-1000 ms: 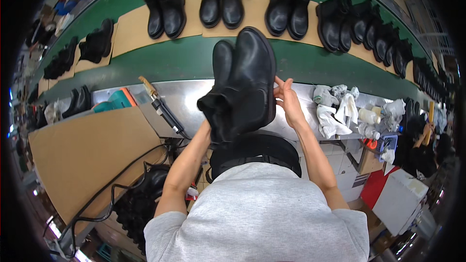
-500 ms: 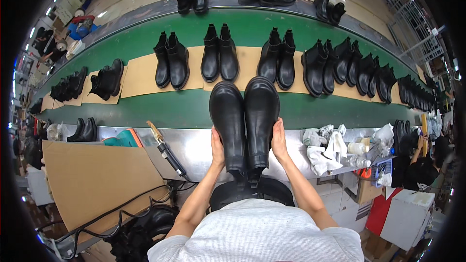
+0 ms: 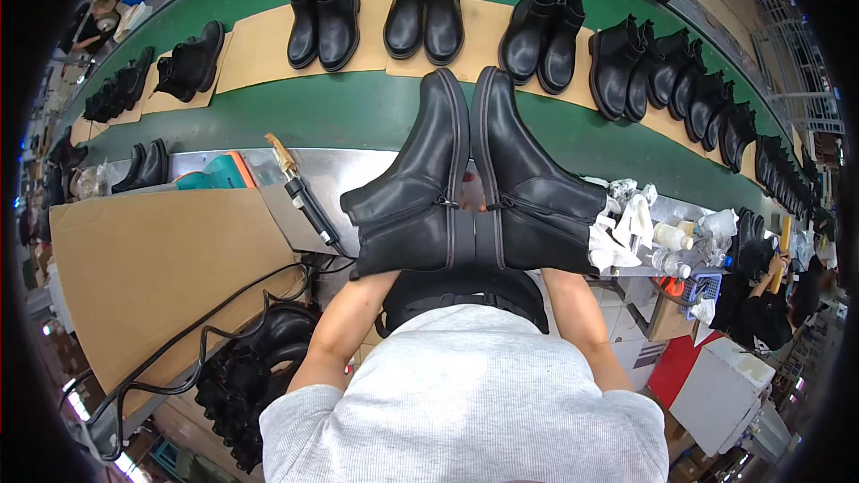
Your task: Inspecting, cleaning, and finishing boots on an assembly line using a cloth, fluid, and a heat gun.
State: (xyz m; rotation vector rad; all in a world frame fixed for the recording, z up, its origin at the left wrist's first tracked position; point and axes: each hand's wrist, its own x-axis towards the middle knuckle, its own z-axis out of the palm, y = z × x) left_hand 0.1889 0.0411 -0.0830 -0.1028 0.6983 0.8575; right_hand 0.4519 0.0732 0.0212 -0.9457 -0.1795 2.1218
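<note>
A black ankle boot point(image 3: 407, 192) hangs over the bench edge on the left, lying on its side with its zip facing up. Its mate, a second black ankle boot point(image 3: 537, 192), mirrors it on the right, so the two soles face each other across a narrow gap. My left hand point(image 3: 467, 177) and my right hand point(image 3: 482, 204) grip the boots from beneath, one each. Mostly hidden by the leather, the hands show only some fingertips between the soles. Both forearms disappear under the boot shafts.
Pairs of black boots point(image 3: 425, 13) stand on cardboard along the green conveyor point(image 3: 304, 112). On the metal bench point(image 3: 349, 170) are a heat tool point(image 3: 304, 201), white cloths point(image 3: 631, 228) and bottles point(image 3: 671, 250). A large cardboard sheet point(image 3: 170, 277) leans at left, beside black cables point(image 3: 215, 331).
Toes together and pointing away before, the boots have been rolled apart, so their zipped sides face up and their soles face each other. The view has tilted lower.
</note>
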